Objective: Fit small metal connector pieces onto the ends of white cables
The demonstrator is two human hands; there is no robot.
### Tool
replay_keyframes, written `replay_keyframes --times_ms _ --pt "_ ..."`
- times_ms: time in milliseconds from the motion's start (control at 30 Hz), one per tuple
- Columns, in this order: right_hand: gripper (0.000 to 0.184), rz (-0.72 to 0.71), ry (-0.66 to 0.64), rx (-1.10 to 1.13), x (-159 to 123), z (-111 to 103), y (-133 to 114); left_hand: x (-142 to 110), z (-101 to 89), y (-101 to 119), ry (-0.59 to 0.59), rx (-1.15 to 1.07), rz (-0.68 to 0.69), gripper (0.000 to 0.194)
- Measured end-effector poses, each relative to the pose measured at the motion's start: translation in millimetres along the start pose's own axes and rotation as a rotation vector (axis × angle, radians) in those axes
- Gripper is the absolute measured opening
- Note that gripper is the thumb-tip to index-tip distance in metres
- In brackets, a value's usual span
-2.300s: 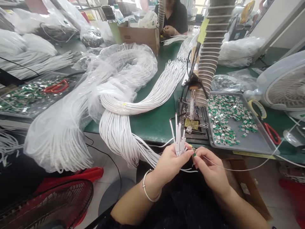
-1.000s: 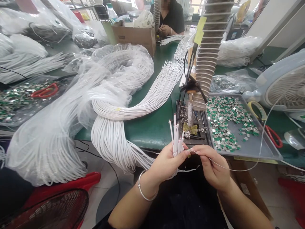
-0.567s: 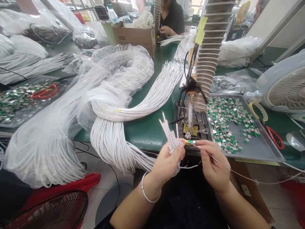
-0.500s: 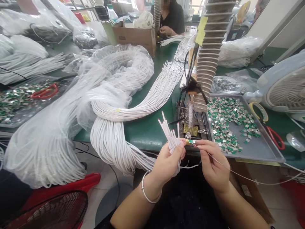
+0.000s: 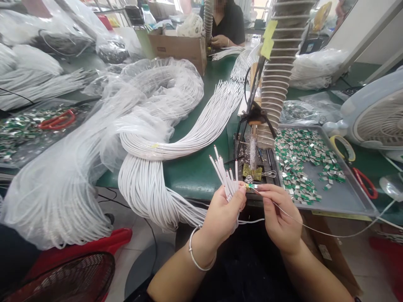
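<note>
Left hand (image 5: 224,206) closed around a bunch of white cables (image 5: 227,180), right hand (image 5: 281,214) pinching a thin wire (image 5: 310,227), small green-and-silver board (image 5: 252,186) between their fingertips, just above the near edge of the green surface (image 5: 185,178)

Wires (image 5: 231,186) partly hidden in left hand (image 5: 223,212); white fan (image 5: 354,107) cut off.

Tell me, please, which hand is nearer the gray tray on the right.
Right: the right hand is before the tray, off its near left corner; the left hand is farther left.
</note>
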State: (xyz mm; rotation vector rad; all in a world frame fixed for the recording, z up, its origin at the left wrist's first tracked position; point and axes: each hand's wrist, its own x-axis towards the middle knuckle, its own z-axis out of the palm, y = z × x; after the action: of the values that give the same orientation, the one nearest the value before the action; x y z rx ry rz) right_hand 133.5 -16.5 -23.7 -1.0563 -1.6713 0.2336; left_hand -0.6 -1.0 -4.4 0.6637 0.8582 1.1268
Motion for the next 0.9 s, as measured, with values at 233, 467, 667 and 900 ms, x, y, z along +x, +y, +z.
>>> replay_keyframes --times_ms 233,467,667,900 --pt "0.027 0.0 0.019 -0.016 2 0 -2 -1 5.8 2 0.057 0.05 -0.024 0.014" --pt "0.026 -0.021 0.039 -0.054 3 0 -2 0 7.2 2 0.079 0.104 -0.016 0.014" --pt "0.024 -0.066 0.056 -0.1 5 1 -3 0 8.6 3 0.099 0.149 0.002 0.014" --pt "0.027 -0.117 0.071 -0.107 6 3 -3 1 11.1 5 0.121 0.153 0.026 0.015"
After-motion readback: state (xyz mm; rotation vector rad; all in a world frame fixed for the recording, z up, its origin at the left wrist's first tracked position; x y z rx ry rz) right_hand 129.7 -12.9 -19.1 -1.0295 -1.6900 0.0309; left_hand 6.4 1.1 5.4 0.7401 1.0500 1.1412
